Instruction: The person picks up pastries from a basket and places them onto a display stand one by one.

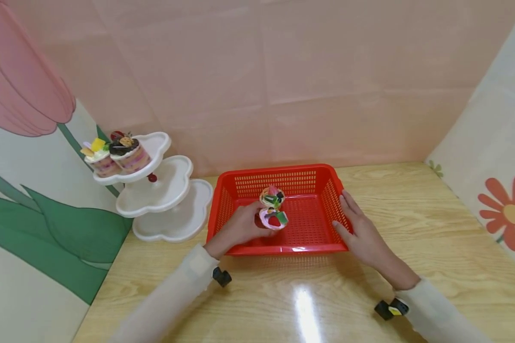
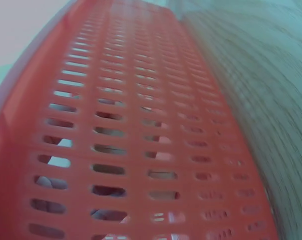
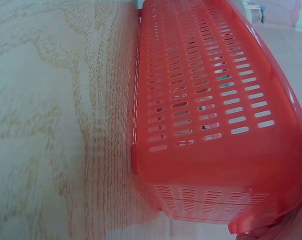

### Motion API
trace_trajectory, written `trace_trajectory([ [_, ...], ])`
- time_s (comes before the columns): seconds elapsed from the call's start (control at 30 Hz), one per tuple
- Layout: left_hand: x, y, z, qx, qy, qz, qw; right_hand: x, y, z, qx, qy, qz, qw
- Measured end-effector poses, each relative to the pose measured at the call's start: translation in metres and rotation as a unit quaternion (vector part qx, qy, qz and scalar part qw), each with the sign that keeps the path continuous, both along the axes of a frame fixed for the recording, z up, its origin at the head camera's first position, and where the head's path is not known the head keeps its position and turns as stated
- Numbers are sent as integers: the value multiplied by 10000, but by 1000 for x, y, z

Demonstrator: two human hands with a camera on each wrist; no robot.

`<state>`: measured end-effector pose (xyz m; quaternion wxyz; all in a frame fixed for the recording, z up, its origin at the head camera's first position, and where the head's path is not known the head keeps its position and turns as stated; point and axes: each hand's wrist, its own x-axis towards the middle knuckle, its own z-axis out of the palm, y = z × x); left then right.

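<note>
In the head view a red plastic basket point(image 1: 279, 248) sits on the table. My left hand point(image 1: 244, 223) reaches over its near left side and grips a dessert cup point(image 1: 273, 219) with pink cream and red and green fruit on top. Just behind that cup is a second dessert cup point(image 1: 272, 196), topped with a strawberry piece and dark berries. My right hand point(image 1: 362, 236) holds the basket's right rim, thumb over the edge and fingers along the outside. Through the slots of the basket wall point(image 2: 135, 100), the left wrist view gives only glimpses of the left hand.
Left of the basket stands a white three-tier stand point(image 1: 171, 190) with scalloped trays. Its top tray carries a dark-topped dessert cup point(image 1: 130, 155) and a yellow-topped dessert cup point(image 1: 100, 159). A pink backdrop point(image 1: 283, 95) rises behind the wooden table point(image 1: 412, 214).
</note>
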<state>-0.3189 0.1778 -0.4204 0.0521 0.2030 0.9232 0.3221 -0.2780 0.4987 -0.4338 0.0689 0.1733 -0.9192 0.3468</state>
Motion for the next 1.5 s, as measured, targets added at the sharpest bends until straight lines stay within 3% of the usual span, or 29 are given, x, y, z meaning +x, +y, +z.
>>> trace_trajectory([
  [0.3, 1, -9, 9, 857, 106, 412, 9954, -1, -2, -1, -6, 54, 49, 10000],
  [0.8, 1, -35, 29, 1826, 192, 637, 9809, -1, -3, 0, -22, -33, -23, 10000],
  [1.23, 10, -64, 41, 2162, 483, 644, 9730, -2, -2, -1, -9, 51, -25, 10000],
  [1.5, 17, -85, 46, 2476, 471, 731, 9649, -1, -2, -1, -11, -36, -47, 10000],
])
